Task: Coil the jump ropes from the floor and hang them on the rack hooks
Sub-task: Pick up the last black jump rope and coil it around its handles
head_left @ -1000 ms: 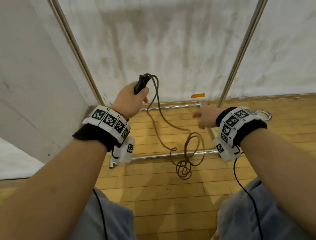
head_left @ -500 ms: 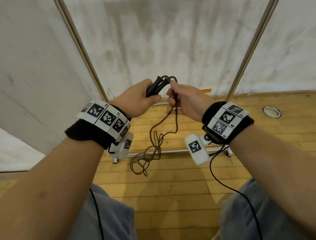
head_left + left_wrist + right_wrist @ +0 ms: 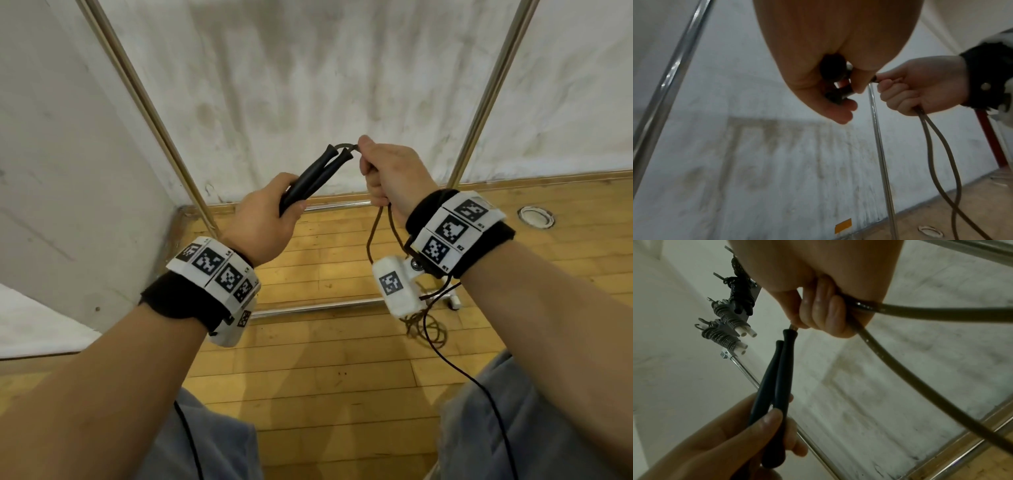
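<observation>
Wooden floor [image 3: 325, 377]; rope tail [image 3: 424, 329] pooled.

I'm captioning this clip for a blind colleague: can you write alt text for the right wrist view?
The left hand grips two black jump rope handles side by side, while the right hand closes around the brown rope just past them. Behind, coiled jump ropes already hang on the metal rack's hooks against a white wall.
</observation>
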A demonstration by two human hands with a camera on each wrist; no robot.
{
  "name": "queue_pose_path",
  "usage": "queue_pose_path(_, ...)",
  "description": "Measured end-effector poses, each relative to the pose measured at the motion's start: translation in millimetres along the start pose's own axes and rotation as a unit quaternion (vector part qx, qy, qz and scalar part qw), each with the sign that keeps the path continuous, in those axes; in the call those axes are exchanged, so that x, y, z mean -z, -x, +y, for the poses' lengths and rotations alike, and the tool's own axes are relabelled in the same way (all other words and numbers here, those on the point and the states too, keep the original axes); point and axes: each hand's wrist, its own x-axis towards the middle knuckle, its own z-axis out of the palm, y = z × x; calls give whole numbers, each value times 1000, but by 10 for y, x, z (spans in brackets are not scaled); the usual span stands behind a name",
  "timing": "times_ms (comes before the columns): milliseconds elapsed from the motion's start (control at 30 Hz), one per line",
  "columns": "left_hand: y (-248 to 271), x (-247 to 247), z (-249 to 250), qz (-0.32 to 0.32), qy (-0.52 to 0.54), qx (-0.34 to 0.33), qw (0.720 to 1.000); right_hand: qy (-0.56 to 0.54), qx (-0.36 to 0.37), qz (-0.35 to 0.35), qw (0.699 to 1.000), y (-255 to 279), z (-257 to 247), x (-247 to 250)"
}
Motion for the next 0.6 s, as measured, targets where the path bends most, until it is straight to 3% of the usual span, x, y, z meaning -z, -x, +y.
queue_pose_path(133,-4,-19,32,10,17,-30,999,-6,19,-6,1000,-7,-30,62)
queue_pose_path(233,-30,26,46,-29,21,-50,998,-2,24,-36,999,-9,-30,120)
queue_pose_path(367,-66,61,44,-100,-7,-10,995,116,42,-25,992,-39,6,88)
queue_pose_path(467,-28,14,79,-80,-27,-24,996,178,52,23,982,-68,32,37)
queue_pose_path(600,-1,-49,137,-14,-70,-62,995,168,73,67,981,-97,32,12)
